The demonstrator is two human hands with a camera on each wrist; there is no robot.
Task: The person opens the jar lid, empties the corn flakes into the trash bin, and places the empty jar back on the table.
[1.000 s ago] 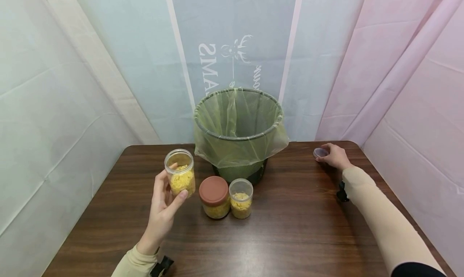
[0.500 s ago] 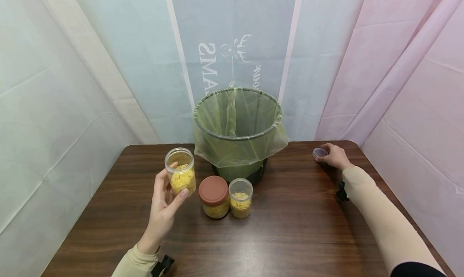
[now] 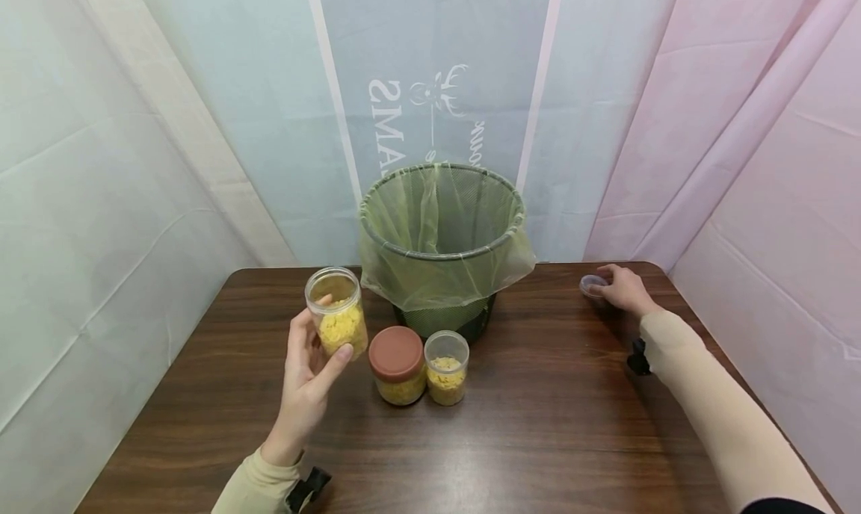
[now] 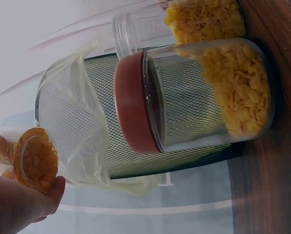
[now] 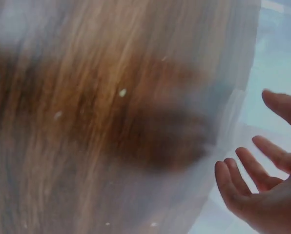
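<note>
My left hand (image 3: 301,394) grips a clear, lidless jar (image 3: 344,327) partly filled with yellow flakes and holds it above the table, slightly tilted to the right. In the left wrist view the base of that jar (image 4: 37,163) shows past the thumb. At the table's far right corner my right hand (image 3: 625,290) is at a small clear round lid (image 3: 591,285) on the table. Its thumb and fingers are spread apart in the right wrist view, where the lid cannot be made out. Contact with the lid is unclear.
A mesh bin (image 3: 447,316) with a yellow-green liner stands at the table's back middle. Before it are a jar with a reddish-brown lid (image 3: 397,354) and a lidless jar (image 3: 447,376), both holding flakes. Fabric walls surround the wooden table (image 3: 525,439).
My left hand has raised its jar slightly and tipped it a little to the right. The right hand's fingers have loosened at the clear lid, and the right forearm has shifted slightly.
</note>
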